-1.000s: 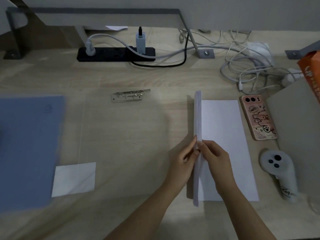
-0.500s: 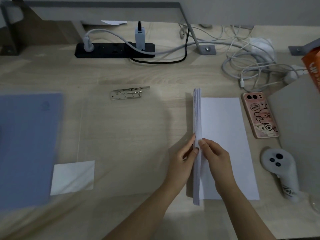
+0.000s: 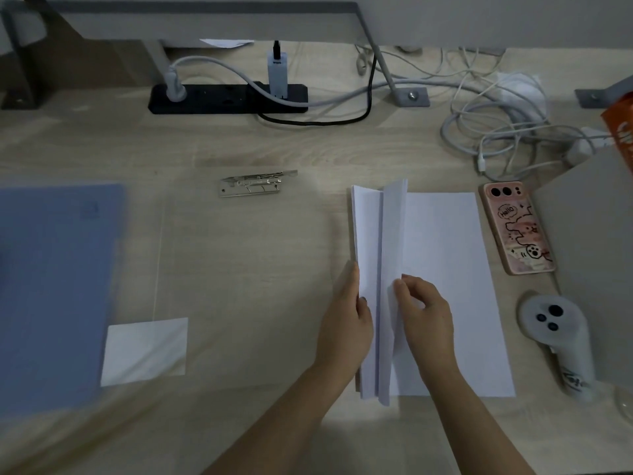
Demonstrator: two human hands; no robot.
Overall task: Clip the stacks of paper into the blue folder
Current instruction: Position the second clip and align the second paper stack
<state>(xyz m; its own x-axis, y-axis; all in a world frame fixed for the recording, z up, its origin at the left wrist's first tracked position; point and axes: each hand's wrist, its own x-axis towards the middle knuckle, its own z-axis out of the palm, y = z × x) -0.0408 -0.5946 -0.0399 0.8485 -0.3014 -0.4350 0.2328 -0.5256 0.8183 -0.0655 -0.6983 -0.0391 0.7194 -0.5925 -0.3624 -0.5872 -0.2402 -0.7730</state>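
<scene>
A stack of white paper [image 3: 371,269] stands on its long edge on the desk, its top fanned apart into two bundles. My left hand [image 3: 349,320] presses the stack's left side and my right hand [image 3: 423,313] pinches the right bundle. More white sheets [image 3: 452,286] lie flat under and right of the stack. The blue folder [image 3: 54,289] lies open at the far left, its clear cover spread to the right. A metal clip [image 3: 255,183] rests on the desk behind the cover. A small white card [image 3: 145,349] lies beside the folder.
A phone in a pink case [image 3: 517,228] and a white controller [image 3: 561,344] lie right of the paper. A grey board [image 3: 596,269] leans at the right edge. A black power strip [image 3: 227,99] and tangled white cables [image 3: 496,132] run along the back.
The upright stack, held tight together before, has now split open at the top into two fanned bundles. My hands stay at its sides.
</scene>
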